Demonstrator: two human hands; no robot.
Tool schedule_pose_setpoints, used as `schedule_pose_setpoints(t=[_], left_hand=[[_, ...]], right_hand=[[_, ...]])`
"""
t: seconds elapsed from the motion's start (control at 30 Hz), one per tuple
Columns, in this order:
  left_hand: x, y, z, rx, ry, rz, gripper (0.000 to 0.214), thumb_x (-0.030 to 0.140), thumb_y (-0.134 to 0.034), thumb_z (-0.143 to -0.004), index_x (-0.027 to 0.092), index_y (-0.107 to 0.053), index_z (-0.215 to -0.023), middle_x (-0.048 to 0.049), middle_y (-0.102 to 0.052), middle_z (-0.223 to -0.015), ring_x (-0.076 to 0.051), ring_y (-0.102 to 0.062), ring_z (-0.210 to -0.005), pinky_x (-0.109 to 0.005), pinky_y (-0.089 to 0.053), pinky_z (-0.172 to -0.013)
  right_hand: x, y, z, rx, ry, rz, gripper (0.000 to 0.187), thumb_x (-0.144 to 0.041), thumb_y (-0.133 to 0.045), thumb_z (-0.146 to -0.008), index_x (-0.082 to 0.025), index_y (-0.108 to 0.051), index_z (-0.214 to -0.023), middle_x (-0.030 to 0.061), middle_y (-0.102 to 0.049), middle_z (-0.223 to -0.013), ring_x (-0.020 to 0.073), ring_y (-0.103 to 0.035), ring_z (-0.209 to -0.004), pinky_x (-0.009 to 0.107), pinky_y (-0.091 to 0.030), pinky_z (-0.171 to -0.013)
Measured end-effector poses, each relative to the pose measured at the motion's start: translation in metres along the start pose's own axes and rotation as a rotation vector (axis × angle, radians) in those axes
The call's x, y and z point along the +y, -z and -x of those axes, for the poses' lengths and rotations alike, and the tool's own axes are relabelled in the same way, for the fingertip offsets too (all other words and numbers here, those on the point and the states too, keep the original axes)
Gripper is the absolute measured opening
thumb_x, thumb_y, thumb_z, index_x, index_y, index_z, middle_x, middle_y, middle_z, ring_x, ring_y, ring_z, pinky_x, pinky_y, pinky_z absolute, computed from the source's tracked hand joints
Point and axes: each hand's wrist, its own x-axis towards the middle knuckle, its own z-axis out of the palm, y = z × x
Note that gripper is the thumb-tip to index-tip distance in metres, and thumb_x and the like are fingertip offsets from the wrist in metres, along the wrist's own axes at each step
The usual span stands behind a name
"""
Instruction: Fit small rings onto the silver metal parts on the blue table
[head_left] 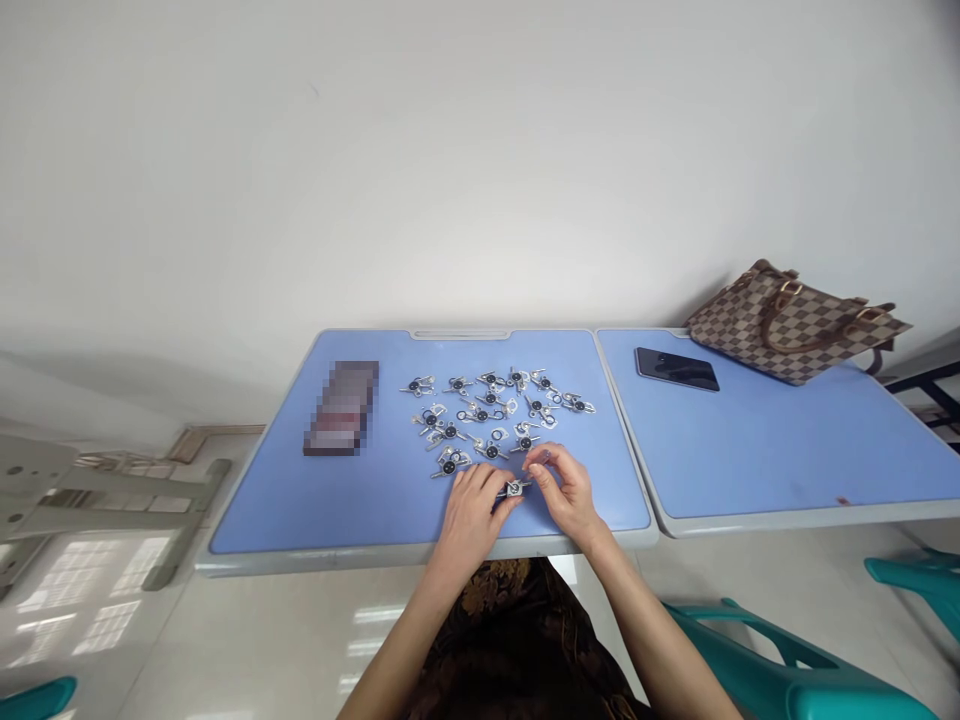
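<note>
Several small metal keys with black heads and loose key rings (491, 410) lie spread over the middle of a blue desk (300, 500). My left hand (471, 515) and my right hand (566, 490) meet near the desk's front edge, both with fingers curled. Between them they pinch one key with a ring (514, 488), the left hand on its left end, the right hand's fingertips on its right end. The nearest loose keys lie just beyond my fingers.
A blurred dark rectangular object (341, 407) lies on the desk's left part. A second blue desk (772, 450) adjoins on the right, with a black phone (676, 368) and a checkered brown handbag (795, 320). Teal chairs (780, 665) stand at lower right.
</note>
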Motion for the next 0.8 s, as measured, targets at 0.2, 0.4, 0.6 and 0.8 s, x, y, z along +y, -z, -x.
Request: schedule_pose_setpoints(t=[0.2,0.4,0.6,0.8], left_hand=[[0.001,0.000,0.000,0.004,0.006,-0.015,0.013,0.032,-0.059,-0.091,0.023,-0.060,-0.100,-0.0028,-0.063,-0.099,-0.021,-0.055,-0.093,-0.036,-0.039,-0.082],[0.001,-0.001,0.000,0.007,0.006,-0.067,0.010,0.030,-0.058,-0.091,0.021,-0.059,-0.096,-0.0029,-0.061,-0.095,-0.021,-0.053,-0.090,-0.035,-0.040,-0.080],[0.002,-0.001,-0.001,0.018,0.005,-0.090,0.011,0.031,-0.055,-0.093,0.021,-0.059,-0.097,-0.0032,-0.061,-0.094,-0.021,-0.054,-0.090,-0.035,-0.040,-0.080],[0.001,-0.002,0.000,0.009,0.004,-0.103,0.013,0.032,-0.056,-0.092,0.021,-0.059,-0.096,-0.0027,-0.060,-0.093,-0.021,-0.053,-0.089,-0.035,-0.039,-0.079]], right_hand=[[-0.001,0.000,-0.002,-0.022,0.098,0.098,0.011,-0.021,-0.050,-0.095,-0.021,-0.059,-0.101,0.0033,-0.063,-0.086,0.0171,-0.059,-0.079,0.032,-0.047,-0.074],[0.004,-0.004,-0.003,-0.074,0.305,0.195,0.040,-0.013,-0.047,-0.094,-0.023,-0.046,-0.133,0.0044,-0.066,-0.087,0.0177,-0.060,-0.075,0.033,-0.049,-0.072],[0.001,-0.008,-0.007,-0.057,0.419,0.299,0.033,-0.011,-0.049,-0.092,-0.023,-0.054,-0.122,0.0045,-0.069,-0.083,0.0180,-0.059,-0.070,0.032,-0.048,-0.067],[-0.003,-0.005,-0.010,-0.086,0.373,0.258,0.031,-0.012,-0.043,-0.095,-0.021,-0.053,-0.123,0.0046,-0.067,-0.083,0.0179,-0.059,-0.073,0.033,-0.049,-0.069]])
